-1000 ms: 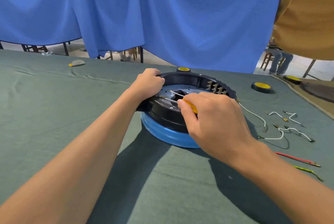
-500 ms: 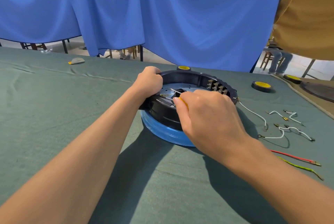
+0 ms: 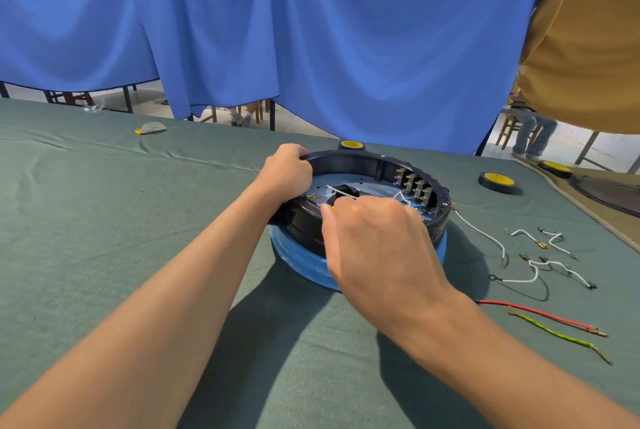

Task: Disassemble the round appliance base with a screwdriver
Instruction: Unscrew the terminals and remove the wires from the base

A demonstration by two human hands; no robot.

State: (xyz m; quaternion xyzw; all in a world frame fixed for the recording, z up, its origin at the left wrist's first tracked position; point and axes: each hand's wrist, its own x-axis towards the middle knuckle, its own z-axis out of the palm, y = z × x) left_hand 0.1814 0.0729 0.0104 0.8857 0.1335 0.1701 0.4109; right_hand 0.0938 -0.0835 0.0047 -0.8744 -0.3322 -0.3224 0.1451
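Observation:
The round appliance base (image 3: 367,165) is a black ring shell on a blue lower rim, lying open side up on the green table cloth. Inside it show a silver plate, a white wire and a row of metal terminals (image 3: 414,184). My left hand (image 3: 287,172) grips the shell's left rim. My right hand (image 3: 377,241) is curled round a yellow-handled screwdriver (image 3: 333,208); only a sliver of the handle shows at my thumb. Its thin shaft points left into the base, towards the left inner edge. The tip is hard to make out.
Loose white wires (image 3: 530,255) with terminals lie right of the base, with a red wire (image 3: 540,314) and a green wire (image 3: 561,338) nearer me. A black and yellow disc (image 3: 498,181) sits at the right, another (image 3: 351,144) behind the base. A blue curtain hangs behind the table.
My right hand has closed further over the screwdriver, so much less of the yellow handle shows. My left hand has kept its hold on the rim.

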